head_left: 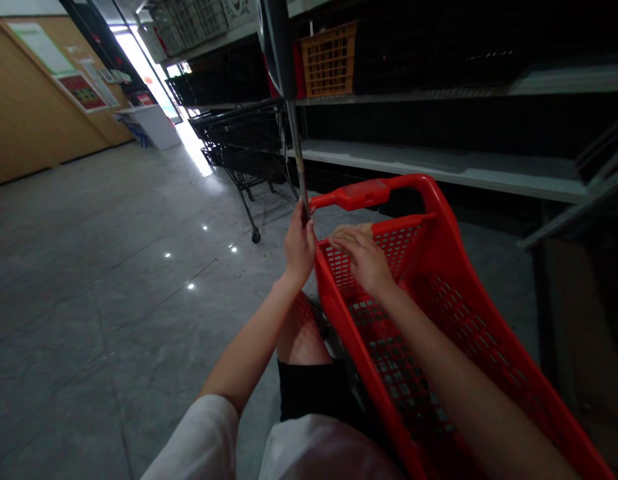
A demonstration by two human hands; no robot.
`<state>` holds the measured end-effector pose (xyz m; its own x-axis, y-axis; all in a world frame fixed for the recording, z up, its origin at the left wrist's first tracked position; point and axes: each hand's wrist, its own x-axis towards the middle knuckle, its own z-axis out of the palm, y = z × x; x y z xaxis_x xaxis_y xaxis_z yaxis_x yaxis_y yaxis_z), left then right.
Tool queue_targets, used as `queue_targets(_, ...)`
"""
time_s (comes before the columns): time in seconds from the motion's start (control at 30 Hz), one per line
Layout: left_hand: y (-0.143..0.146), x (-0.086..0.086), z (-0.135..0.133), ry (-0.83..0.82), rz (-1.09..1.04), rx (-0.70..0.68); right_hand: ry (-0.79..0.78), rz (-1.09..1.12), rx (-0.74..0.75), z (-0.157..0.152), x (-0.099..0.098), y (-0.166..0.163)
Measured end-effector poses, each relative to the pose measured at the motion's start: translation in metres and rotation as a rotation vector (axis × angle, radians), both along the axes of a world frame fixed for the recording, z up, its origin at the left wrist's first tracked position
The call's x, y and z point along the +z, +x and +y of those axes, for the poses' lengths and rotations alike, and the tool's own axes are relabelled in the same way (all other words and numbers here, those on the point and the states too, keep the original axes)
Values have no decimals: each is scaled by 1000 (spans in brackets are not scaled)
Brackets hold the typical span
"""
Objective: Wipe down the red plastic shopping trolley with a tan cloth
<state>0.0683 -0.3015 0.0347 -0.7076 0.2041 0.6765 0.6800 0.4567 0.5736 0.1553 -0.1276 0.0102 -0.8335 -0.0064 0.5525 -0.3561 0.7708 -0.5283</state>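
A red plastic shopping cart (333,293) with a perforated basket stands right in front of me. At its near-left corner, beside the end of the red handle, my left hand (299,247) is closed around the lower part of a thin metal pole (295,143). This pole rises upward to a thick dark grey grip. My right hand (367,261) is bent over the upper rim of the basket's end wall, pressing a beige cloth (365,229) against it. Part of the cloth is hidden under the fingers. The cart's basket shows bare perforated walls and floor.
A black wire shopping cart (243,147) stands beyond the pole. Metal shelving (439,167) runs along the right, with an orange crate (329,61) on it. To the left lie grey floor tiles (113,267), a wooden wall (39,113) and a white counter (156,127) near a bright doorway.
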Motion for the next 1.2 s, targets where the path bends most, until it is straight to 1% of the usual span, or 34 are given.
queue_targets(0.07, -8, -2, -1, 108, -51, -60, -39, 11, 63, -22, -4, 5)
queue_targets(0.13, -18, -4, -5, 220, -115, -187, -110, 6, 84, -36, -10, 9)
queue_targets(0.2, -25, -4, -11, 300, -183, -326, -194, 0, 86, -41, -15, 10)
queue_targets(0.27, -30, -3, -15, 337, -243, -427, -266, 0, 74, -42, -16, 8)
queue_targets(0.4, -30, 3, -15, 383, -305, -493, -334, 12, 26, -50, -5, -2)
queue_targets(0.47, -31, 4, -14, 394, -330, -517, -300, 11, 19, -53, 0, 1)
queue_targets(0.53, -33, 3, -14, 408, -347, -552, -208, 8, 37, -52, 0, 17)
queue_targets(0.67, -39, -2, -10, 462, -332, -606, -12, 2, 103, -37, -15, 77)
queue_targets(0.73, -41, -6, -7, 477, -321, -613, 30, -6, 115, -32, -21, 104)
queue_targets(0.8, -43, -8, -5, 483, -320, -599, 37, -10, 108, -33, -21, 115)
queue_targets(0.87, -43, -9, -4, 483, -327, -575, 39, 3, 101, -40, -13, 103)
queue_targets(1.0, -41, -5, -8, 464, -330, -575, 105, 48, 103, -57, 15, 41)
queue_targets(1.07, -40, -2, -11, 469, -317, -598, 145, 46, 68, -63, 26, 16)
queue_targets(1.13, -40, -1, -12, 472, -308, -612, 147, 43, 30, -65, 31, 8)
queue_targets(1.2, -41, -2, -12, 467, -305, -613, 130, 56, 43, -62, 29, 19)
